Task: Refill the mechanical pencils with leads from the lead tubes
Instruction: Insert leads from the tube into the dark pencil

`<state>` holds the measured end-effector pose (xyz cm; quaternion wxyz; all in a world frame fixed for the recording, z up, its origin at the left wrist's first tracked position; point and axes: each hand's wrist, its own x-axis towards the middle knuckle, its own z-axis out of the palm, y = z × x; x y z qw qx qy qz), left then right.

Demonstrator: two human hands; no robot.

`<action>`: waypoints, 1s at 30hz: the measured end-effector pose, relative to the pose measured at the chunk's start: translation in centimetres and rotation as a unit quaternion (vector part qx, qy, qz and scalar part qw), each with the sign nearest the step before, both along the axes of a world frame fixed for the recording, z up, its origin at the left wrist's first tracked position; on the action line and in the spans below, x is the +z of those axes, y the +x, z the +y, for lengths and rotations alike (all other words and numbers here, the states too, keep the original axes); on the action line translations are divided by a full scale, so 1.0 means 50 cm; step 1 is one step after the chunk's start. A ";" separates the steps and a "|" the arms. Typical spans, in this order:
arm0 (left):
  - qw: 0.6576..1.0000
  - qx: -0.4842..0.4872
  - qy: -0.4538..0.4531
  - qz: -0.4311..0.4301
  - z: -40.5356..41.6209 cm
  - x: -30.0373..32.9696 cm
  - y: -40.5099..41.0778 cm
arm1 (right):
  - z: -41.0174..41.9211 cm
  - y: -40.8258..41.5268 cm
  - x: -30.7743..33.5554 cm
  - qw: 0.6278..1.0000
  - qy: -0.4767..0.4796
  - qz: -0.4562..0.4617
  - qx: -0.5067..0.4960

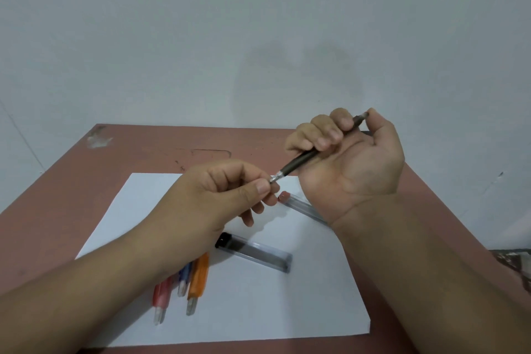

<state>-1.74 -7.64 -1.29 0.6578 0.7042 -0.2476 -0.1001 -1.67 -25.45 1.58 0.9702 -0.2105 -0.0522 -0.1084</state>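
Three pencils (184, 284) lie by the paper's (258, 310) near left edge, a black-capped lead tube (254, 251) beyond. Above the desk (143, 146), the left hand (227, 195) pinches the tip of a dark pencil (301, 161) gripped in the right hand (353, 158), over a red-capped tube (301, 205).

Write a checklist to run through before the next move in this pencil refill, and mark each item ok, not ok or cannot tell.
1. Dark pencil gripped by right hand: ok.
2. Left hand pinching at the pencil's metal tip: ok.
3. Lead visible at the tip: cannot tell, too small.
4. Black-capped tube lying on the paper within reach: ok.
5. Red-capped tube open: cannot tell.
6. Orange pencil and the two beside it refilled: cannot tell.
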 end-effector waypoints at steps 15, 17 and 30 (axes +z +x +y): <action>0.986 0.159 0.046 0.013 0.039 0.015 0.078 | -0.037 -0.011 0.021 0.871 -0.471 0.115 -0.082; 0.986 0.144 0.083 0.001 0.034 0.014 0.082 | -0.051 -0.019 0.025 0.868 -0.475 0.130 -0.072; 0.917 -0.079 0.305 -0.245 -0.112 0.052 -0.046 | -0.213 -0.111 0.043 0.774 -0.574 0.249 -0.100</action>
